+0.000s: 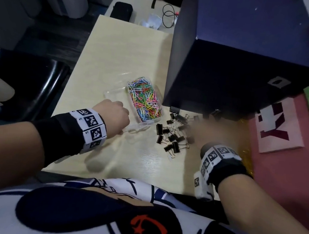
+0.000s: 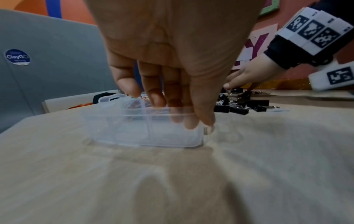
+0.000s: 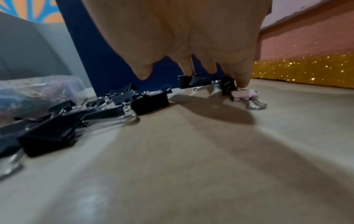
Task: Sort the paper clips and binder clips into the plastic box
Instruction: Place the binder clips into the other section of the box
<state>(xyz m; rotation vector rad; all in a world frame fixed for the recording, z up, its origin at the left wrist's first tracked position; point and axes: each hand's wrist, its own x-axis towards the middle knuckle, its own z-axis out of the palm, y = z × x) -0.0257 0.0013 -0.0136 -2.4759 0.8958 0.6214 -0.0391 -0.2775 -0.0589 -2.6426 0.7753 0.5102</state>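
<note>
Pale tabletop: your left hand is gripping the box rim; your right hand, fingers spread, holding nothing, is hovering over binder clips just right of the box.

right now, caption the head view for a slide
Left hand steadies the plastic box of paper clips; binder clips wait alongside.

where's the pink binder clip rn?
Right wrist view: the pink binder clip lies on the table, right of the black binder clips, just under the right hand.
</note>
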